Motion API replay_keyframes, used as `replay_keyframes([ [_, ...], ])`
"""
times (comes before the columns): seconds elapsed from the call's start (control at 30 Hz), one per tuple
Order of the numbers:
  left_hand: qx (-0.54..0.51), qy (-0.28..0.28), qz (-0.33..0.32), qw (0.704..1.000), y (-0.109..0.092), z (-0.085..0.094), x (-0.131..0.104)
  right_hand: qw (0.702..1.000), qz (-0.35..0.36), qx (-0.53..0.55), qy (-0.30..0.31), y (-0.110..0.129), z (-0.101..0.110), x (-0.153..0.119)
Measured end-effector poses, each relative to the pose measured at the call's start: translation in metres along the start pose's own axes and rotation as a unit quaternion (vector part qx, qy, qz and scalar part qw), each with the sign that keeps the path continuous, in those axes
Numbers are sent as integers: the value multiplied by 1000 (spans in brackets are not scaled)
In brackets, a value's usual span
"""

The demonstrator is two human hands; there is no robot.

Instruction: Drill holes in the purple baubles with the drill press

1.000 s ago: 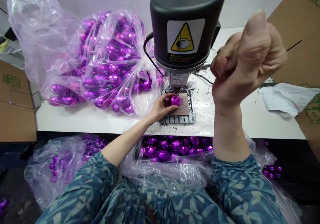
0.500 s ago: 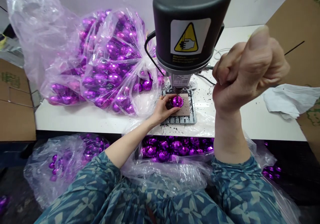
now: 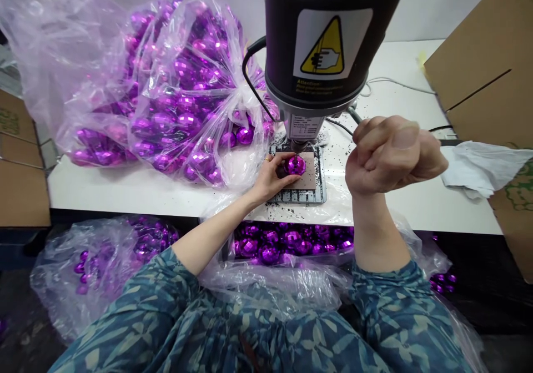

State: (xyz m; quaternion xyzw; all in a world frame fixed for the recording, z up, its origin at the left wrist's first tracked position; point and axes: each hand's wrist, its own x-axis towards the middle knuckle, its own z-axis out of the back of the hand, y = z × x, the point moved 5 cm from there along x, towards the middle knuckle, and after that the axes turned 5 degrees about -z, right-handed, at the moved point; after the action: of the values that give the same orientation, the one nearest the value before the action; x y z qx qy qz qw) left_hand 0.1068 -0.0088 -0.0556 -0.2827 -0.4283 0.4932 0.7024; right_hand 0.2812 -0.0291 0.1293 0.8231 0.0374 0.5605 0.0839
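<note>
My left hand (image 3: pixel 272 180) pinches a shiny purple faceted ball (image 3: pixel 295 165) between thumb and fingers. The ball rests on a brown board (image 3: pixel 308 180) lying on the slotted metal base (image 3: pixel 303 196) of a black bench drill press (image 3: pixel 287 84). The drill's tip meets the top of the ball; whether it has gone in I cannot tell. At the machine's right side my right hand (image 3: pixel 391 156) is closed in a fist around the end of the feed lever (image 3: pixel 355 116), whose grip is hidden by my fingers.
A clear plastic bag (image 3: pixel 179 95) full of purple balls lies left of the drill. More balls (image 3: pixel 291 240) sit below the table's front edge. Dark shavings surround the base. White cloth (image 3: pixel 478 167) and a cardboard box (image 3: pixel 466 73) are at right.
My right fist has come down and slightly left with the lever, and the drill's chuck is lower. My left hand keeps the ball in place. The view has shifted slightly.
</note>
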Motion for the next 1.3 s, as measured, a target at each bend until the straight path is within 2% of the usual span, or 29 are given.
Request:
replay_keyframes([
  [0.13,1,2,1,1000,-1,1,0,997,40,60,27,-1,1,-4],
  [0.33,2,-7,-2,1000,0,1,-1,993,79,56,70,0,5,-15],
  [0.4,0,-5,-5,1000,0,0,1,994,72,57,63,2,3,-12],
  [0.53,0,-10,-21,1000,-8,0,0,999,-36,21,15,-2,-7,16],
  [0.63,13,-47,-19,999,-24,15,-16,993,-117,5,11,-10,-16,38],
  [0.67,14,-42,-11,999,-31,20,-25,991,-131,10,15,-12,-18,42],
  [0.7,7,-14,-3,1000,-38,24,-37,990,-142,15,20,-14,-19,43],
  [0.73,-6,41,3,999,-46,26,-50,988,-151,20,21,-16,-18,43],
  [0.77,-26,120,1,992,-54,24,-65,988,-153,27,17,-17,-17,42],
  [0.83,-39,298,-40,953,-71,17,-100,988,-153,33,4,-17,-15,38],
  [0.9,12,419,-103,902,-81,10,-132,987,-155,32,-3,-17,-14,35],
  [0.97,77,464,-144,871,-82,6,-149,987,-154,32,4,-16,-17,36],
  [1.0,90,469,-149,866,-81,5,-151,988,-147,35,4,-16,-18,37],
  [1.07,66,453,-138,878,-77,10,-142,990,-131,45,-11,-15,-19,40],
  [1.13,26,380,-115,917,-68,24,-115,990,-128,56,-26,-15,-20,41],
  [1.17,22,317,-102,943,-60,36,-95,989,-133,60,-25,-15,-20,41],
  [1.23,67,151,-70,984,-38,67,-49,988,-142,61,-17,-15,-21,41],
  [1.3,169,5,-29,985,-13,97,-6,988,-145,56,-15,-13,-21,40],
])
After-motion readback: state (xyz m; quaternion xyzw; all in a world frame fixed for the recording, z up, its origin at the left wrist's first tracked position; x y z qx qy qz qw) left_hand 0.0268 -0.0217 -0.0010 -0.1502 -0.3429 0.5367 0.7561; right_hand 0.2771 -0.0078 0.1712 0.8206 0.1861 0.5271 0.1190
